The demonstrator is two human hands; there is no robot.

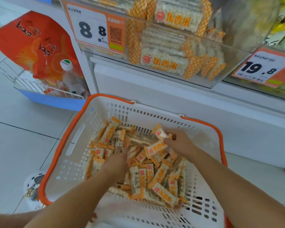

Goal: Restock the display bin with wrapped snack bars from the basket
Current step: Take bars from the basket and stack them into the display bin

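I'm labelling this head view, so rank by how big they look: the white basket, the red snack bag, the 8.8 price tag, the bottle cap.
1. white basket
2. red snack bag
3. 8.8 price tag
4. bottle cap
The basket is nearest the camera, which inflates it.

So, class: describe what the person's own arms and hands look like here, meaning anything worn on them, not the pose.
Both forearms are bare right to the frame's bottom edge, with no sleeves in view. The left hand and right hand wear no gloves. No watch, bracelet or ring is visible, though the fingers are partly buried among wrapped bars.
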